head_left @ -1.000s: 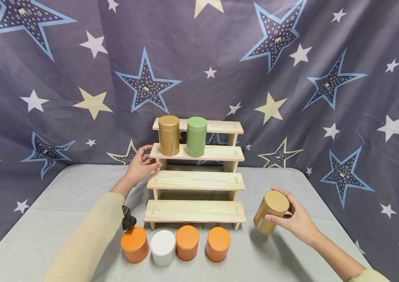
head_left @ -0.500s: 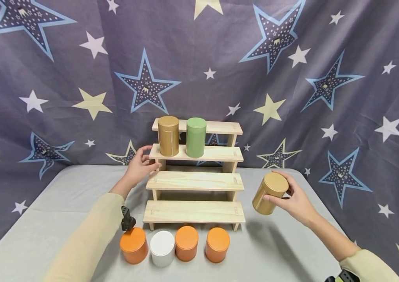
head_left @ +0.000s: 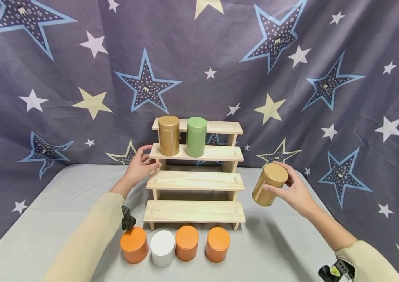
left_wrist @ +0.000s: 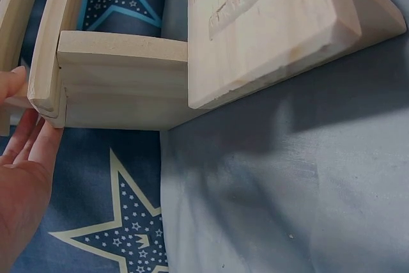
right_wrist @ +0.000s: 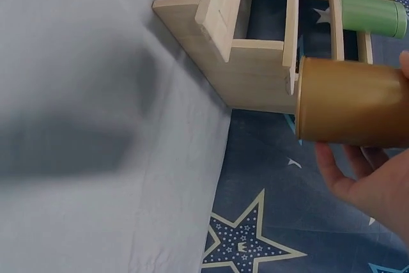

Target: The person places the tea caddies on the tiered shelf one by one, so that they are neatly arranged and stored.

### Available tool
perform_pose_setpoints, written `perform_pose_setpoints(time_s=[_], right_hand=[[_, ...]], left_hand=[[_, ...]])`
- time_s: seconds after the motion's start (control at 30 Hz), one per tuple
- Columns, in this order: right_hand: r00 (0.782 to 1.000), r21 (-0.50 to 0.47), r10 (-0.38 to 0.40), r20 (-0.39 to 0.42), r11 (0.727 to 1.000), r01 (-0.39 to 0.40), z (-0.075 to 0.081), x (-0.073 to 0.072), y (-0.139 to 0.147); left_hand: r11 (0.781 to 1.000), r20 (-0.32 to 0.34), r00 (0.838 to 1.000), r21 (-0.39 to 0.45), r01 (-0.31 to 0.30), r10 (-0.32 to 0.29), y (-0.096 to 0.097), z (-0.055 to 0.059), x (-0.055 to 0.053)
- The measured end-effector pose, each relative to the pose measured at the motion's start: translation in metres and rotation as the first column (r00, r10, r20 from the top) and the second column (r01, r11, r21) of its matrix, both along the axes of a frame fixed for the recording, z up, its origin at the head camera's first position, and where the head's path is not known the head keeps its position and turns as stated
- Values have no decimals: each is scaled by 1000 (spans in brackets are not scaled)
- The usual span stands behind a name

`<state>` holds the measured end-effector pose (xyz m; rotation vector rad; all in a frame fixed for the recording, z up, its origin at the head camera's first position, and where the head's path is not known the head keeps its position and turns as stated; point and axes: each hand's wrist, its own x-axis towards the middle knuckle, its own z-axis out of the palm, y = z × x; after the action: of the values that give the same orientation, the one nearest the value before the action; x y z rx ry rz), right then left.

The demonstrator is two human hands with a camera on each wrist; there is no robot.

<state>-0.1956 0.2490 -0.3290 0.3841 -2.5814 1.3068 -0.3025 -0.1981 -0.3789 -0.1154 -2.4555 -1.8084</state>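
My right hand (head_left: pixel 296 194) grips a gold lidded tin (head_left: pixel 269 186) by its upper part. The tin hangs tilted in the air to the right of a stepped wooden shelf (head_left: pixel 194 211). In the right wrist view the same gold tin (right_wrist: pixel 351 101) lies across the thumb and fingers. My left hand (head_left: pixel 140 167) holds the shelf's left end at the second step from the top, thumb in front and fingers at the side. Another gold tin (head_left: pixel 169 137) and a green tin (head_left: pixel 196 138) stand upright side by side on that step.
In front of the shelf stand an orange tin (head_left: pixel 134 244), a white tin (head_left: pixel 163 248), a second orange tin (head_left: pixel 187 243) and a third orange tin (head_left: pixel 218 244). A star-patterned curtain (head_left: pixel 192 31) hangs behind the grey-covered table (head_left: pixel 79 196).
My right hand has lifted the gold tin higher above the table, quickly at first, then only slightly. My left hand stays at the shelf, and the other tins stand where they were.
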Motion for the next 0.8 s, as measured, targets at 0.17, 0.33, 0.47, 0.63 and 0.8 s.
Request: perform_pose_setpoints(time_s=[0.17, 0.33, 0.47, 0.63, 0.8], right_hand=[[999, 27, -32, 31, 999, 31, 5, -5, -4], [998, 25, -38, 39, 999, 38, 9, -10, -7], [998, 19, -34, 53, 999, 33, 12, -15, -9], [997, -3, -38, 68, 999, 38, 16, -21, -12], [996, -33, -30, 87, 999, 33, 22, -27, -17]], left_hand=[[1000, 6, 1000, -2, -2, 2, -1, 0, 1], [1000, 10, 1000, 11, 5, -5, 0, 4, 4], [999, 21, 1000, 36, 9, -10, 3, 9, 7], [1000, 20, 1000, 16, 8, -8, 3, 9, 8], [1000, 3, 1000, -2, 5, -5, 1, 2, 4]])
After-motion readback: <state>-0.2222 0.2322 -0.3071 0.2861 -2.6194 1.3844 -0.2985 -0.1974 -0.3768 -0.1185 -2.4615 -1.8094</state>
